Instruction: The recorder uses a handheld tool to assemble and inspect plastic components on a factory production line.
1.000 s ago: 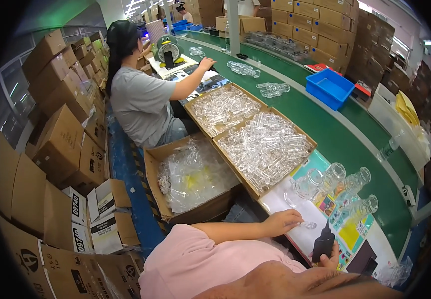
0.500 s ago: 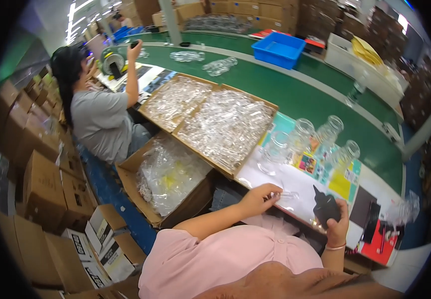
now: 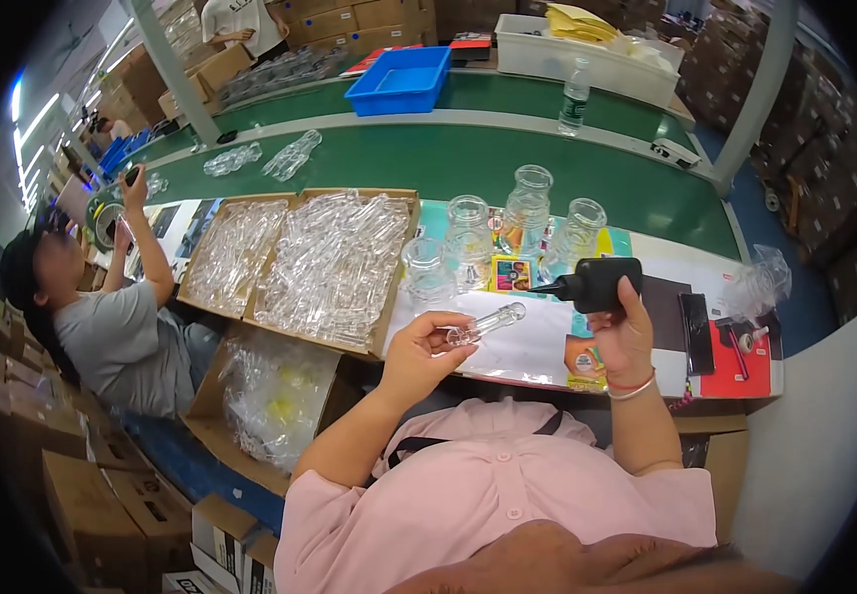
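Note:
My left hand (image 3: 420,354) pinches a small clear tube (image 3: 498,320) with a rounded bulb at its far end. The tube slants up to the right over a white sheet (image 3: 532,346) on the table. Closed around a black squeeze bottle (image 3: 610,284), my right hand (image 3: 630,346) holds it on its side. Its thin nozzle points left, above and to the right of the tube, apart from it. Beyond both hands stand several clear waisted vessels (image 3: 468,238) on colourful printed sheets.
Cardboard trays (image 3: 327,277) full of clear tubes lie at the left. Below them is a carton with a plastic bag (image 3: 275,396). A co-worker (image 3: 116,337) sits farther left. A blue bin (image 3: 399,83), a white bin (image 3: 587,67) and a water bottle (image 3: 574,99) stand at the back.
The view has swung to the right. The black bottle has been tipped from nozzle-up to nozzle-left and brought nearer the tube. The tube now slants upward.

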`<state>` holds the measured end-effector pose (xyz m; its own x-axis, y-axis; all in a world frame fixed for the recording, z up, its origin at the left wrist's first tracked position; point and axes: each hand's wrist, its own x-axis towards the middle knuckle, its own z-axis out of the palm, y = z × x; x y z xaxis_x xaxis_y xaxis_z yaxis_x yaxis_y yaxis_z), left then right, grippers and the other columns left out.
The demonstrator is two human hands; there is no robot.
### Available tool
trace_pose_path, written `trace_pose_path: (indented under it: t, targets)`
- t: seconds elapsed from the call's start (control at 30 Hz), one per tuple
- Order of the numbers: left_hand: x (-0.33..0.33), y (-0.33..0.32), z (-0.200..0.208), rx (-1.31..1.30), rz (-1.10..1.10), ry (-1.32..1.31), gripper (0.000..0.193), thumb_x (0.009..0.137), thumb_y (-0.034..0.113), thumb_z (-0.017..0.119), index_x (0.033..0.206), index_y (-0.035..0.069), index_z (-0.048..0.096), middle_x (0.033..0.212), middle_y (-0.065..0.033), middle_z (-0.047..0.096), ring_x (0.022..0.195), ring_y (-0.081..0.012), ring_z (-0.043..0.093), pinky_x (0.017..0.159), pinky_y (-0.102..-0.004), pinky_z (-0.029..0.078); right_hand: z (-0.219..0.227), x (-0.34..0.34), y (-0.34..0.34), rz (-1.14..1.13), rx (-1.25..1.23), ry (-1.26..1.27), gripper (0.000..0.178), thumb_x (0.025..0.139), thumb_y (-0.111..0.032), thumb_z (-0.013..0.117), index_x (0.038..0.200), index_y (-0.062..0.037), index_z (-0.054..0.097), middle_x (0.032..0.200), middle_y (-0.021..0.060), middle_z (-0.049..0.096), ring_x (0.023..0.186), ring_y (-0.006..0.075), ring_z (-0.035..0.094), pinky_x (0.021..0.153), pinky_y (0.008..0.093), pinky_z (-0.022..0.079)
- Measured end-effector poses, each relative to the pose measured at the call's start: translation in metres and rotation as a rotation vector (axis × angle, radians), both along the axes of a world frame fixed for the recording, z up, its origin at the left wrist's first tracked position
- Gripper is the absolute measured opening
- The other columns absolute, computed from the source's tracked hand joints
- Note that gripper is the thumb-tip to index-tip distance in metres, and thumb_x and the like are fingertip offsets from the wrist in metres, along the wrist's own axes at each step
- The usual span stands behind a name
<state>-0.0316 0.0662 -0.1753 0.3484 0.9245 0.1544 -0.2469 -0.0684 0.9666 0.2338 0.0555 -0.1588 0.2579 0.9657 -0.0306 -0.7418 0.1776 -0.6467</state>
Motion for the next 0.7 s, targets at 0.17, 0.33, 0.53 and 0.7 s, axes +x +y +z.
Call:
trace_pose_path:
  t: [0.17,0.33,0.53,0.7]
  targets:
    - [0.009,-0.002,0.007,0.145,0.073,0.227,0.03,0.072,-0.006,0.066,0.101,-0.003,0.056,0.099,-0.0102,0.06,0.084,-0.0124,0.06,0.075,-0.0223,0.05,-0.005,-0.014,0.011,0.039,-0.018,0.176,0.029,0.082,-0.027,0.062,0.1,-0.0063,0.054,0.089,0.0062,0.061,0.054,0.0062,0.047,0.048,0.0163,0.038]
    - [0.024,-0.013,0.006,0.235,0.165,0.087,0.033,0.07,-0.011,0.065,0.1,-0.003,0.054,0.1,-0.0131,0.058,0.088,-0.0143,0.059,0.077,-0.0251,0.049,0.026,-0.049,0.014,-0.226,-0.115,0.225,0.029,0.086,-0.033,0.055,0.098,-0.0067,0.055,0.084,0.0051,0.06,0.054,0.0079,0.051,0.042,0.0177,0.039]
    - [0.028,-0.008,-0.001,0.18,0.149,0.006,0.033,0.07,-0.012,0.064,0.101,-0.004,0.052,0.104,-0.0144,0.056,0.092,-0.0158,0.058,0.079,-0.0256,0.049,0.032,-0.045,0.014,-0.115,0.199,-0.332,0.039,0.087,-0.037,0.047,0.099,0.0005,0.048,0.077,0.0072,0.054,0.053,0.0094,0.05,0.04,0.0179,0.037]
    - [0.025,-0.007,-0.004,0.262,0.169,-0.079,0.035,0.071,-0.01,0.065,0.102,-0.004,0.051,0.104,-0.0145,0.055,0.091,-0.0159,0.057,0.077,-0.0251,0.049,0.043,-0.052,0.004,-0.141,0.307,-0.491,0.048,0.074,-0.04,0.064,0.095,0.002,0.05,0.085,0.0102,0.053,0.07,0.0135,0.053,0.06,0.025,0.045]
